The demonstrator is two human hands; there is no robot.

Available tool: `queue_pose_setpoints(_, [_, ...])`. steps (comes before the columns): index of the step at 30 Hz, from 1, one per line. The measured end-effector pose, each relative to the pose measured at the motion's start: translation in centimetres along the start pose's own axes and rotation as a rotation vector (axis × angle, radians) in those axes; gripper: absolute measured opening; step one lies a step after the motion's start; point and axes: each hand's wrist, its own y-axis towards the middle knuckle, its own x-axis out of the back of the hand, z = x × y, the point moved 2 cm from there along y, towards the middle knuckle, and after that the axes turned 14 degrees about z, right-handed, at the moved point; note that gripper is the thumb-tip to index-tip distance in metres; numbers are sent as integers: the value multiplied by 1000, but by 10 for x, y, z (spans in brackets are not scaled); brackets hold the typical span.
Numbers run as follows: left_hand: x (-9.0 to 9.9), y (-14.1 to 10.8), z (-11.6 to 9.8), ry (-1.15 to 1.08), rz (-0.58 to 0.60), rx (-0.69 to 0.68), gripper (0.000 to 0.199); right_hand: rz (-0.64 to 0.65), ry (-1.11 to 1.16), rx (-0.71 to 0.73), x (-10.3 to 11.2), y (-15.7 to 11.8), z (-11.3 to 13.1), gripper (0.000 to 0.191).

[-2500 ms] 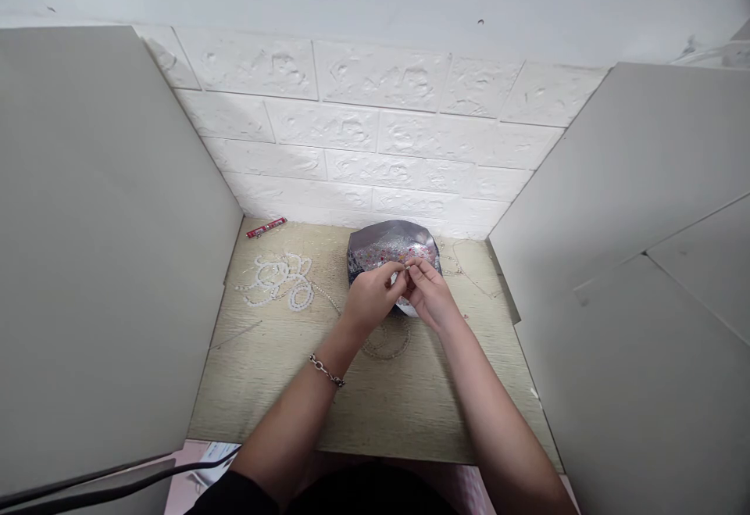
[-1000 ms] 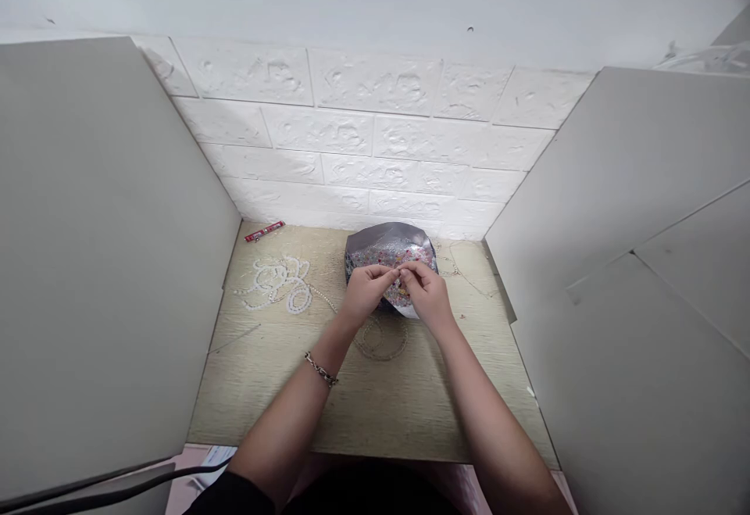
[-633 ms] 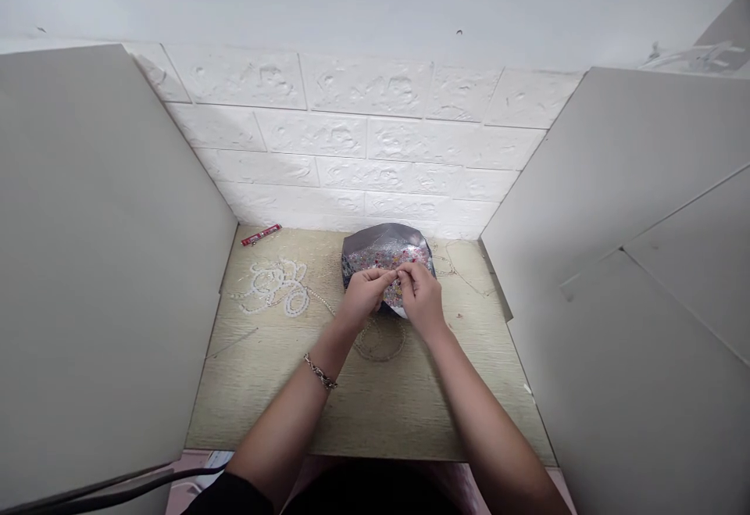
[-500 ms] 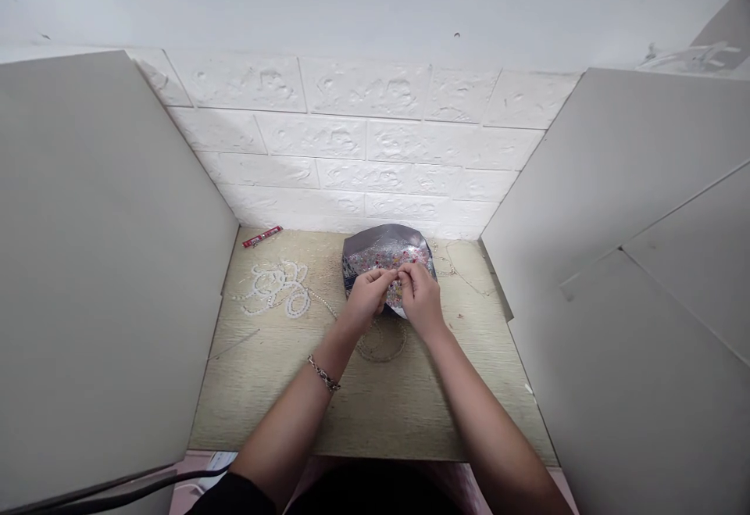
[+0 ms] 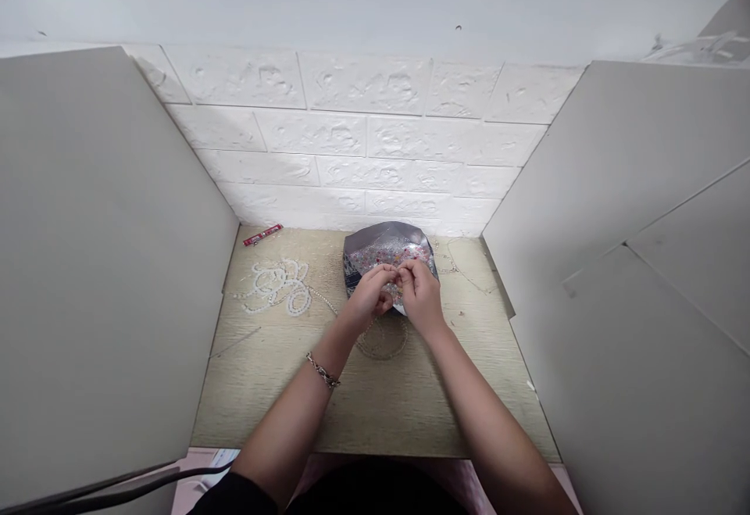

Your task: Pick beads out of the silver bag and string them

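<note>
Both hands meet fingertip to fingertip over an opened silver-lined bag (image 5: 380, 238) that holds many small colourful beads. My left hand (image 5: 373, 292) is closed in a pinch, and what lies between its fingers is too small to make out. My right hand (image 5: 420, 296) pinches too, right against the left fingertips, its held item also hidden. A beaded string (image 5: 321, 297) leads from a pile of white bead strands (image 5: 278, 288) on the left towards my left wrist. Just below the hands, a loop of beaded string (image 5: 382, 341) rests on the table.
A small red packet (image 5: 262, 235) lies at the back left of the wooden table (image 5: 387, 413). Thin thread (image 5: 469, 273) trails right of the bag, and a needle-like strip (image 5: 235, 343) lies left. Grey panels (image 5: 105, 265) stand on both sides, with a white brick-pattern wall (image 5: 363, 136) behind.
My left fingers have shifted slightly, with the lower fingers curling more visibly under the pinch. My right hand stays almost in place. The bag and strands have not moved.
</note>
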Motion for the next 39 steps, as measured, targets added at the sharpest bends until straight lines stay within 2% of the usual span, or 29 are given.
queue_pose_setpoints(6, [1, 1, 0, -34, 8, -37, 26, -23, 45, -26, 1, 1, 0, 15])
queue_pose_setpoints(10, [3, 1, -1, -16, -44, -42, 26, -86, 146, -149, 3, 1, -11, 26])
queue_pose_setpoints(13, [5, 1, -2, 71, -112, -60, 23, -74, 358, -224, 1, 2, -21, 33])
queue_pose_setpoints(18, [3, 2, -5, 243, -166, -143, 22, 29, 856, -220, -4, 8, -22, 17])
queue_pose_setpoints(23, [2, 1, -7, 306, -219, -199, 22, 9, 1101, -238, -3, 9, -14, 15])
queue_pose_setpoints(29, [3, -1, -9, 339, -229, -238, 20, 18, 1173, -260, -3, 9, -14, 14])
queue_pose_setpoints(35, [1, -2, -8, 375, -175, -296, 22, 44, 1196, -268, -3, 8, -13, 12])
queue_pose_setpoints(39, [1, -1, -7, 397, -179, -303, 22, 46, 1188, -274, -2, 8, -13, 12])
